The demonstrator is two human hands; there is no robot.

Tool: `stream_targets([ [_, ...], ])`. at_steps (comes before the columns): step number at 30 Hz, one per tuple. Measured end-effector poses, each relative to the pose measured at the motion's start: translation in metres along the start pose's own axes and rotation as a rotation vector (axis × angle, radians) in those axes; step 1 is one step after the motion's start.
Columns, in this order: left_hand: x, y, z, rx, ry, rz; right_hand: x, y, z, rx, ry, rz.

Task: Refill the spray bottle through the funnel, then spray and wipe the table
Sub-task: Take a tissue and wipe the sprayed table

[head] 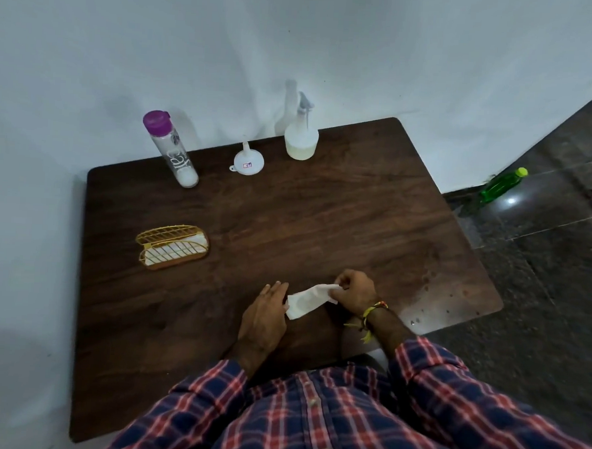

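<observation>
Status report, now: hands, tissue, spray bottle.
Both hands, left and right, grip white tissue over table. Spray bottle upright at far edge, funnel beside it. Nothing in the way.

Dark wood table (287,224) with rounded corners, pushed up against a white wall. Taking the funnel (247,160) as the anchor: it sits upside down near the far edge, spout up. Spray bottle (301,135) stands just right of it, purple-capped bottle (171,149) off to its left. Well in front and left of the funnel there's a yellow wire holder (172,246) with napkins in it. Right front corner looks wet.
</observation>
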State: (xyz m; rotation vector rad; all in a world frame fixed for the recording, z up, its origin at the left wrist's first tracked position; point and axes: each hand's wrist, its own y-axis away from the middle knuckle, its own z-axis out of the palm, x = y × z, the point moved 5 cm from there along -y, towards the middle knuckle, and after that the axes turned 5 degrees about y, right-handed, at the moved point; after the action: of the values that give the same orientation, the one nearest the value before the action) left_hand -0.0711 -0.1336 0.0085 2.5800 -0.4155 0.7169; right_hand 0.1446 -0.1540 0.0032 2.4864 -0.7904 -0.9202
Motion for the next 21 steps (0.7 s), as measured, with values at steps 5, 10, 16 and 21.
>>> stream_targets([
  [5,0.001,-0.005,0.000,0.001,0.050,0.003,-0.003,0.019,-0.026,0.220,-0.153,-0.005],
  [10,0.026,-0.023,0.012,-0.002,0.108,0.024,0.002,0.042,-0.070,0.435,-0.170,-0.039],
  [16,0.090,-0.060,0.032,-0.075,0.134,0.119,0.038,0.044,-0.136,0.646,-0.101,0.029],
  [21,0.171,-0.103,0.059,-0.084,0.078,0.229,0.082,0.019,-0.189,0.764,-0.173,0.078],
])
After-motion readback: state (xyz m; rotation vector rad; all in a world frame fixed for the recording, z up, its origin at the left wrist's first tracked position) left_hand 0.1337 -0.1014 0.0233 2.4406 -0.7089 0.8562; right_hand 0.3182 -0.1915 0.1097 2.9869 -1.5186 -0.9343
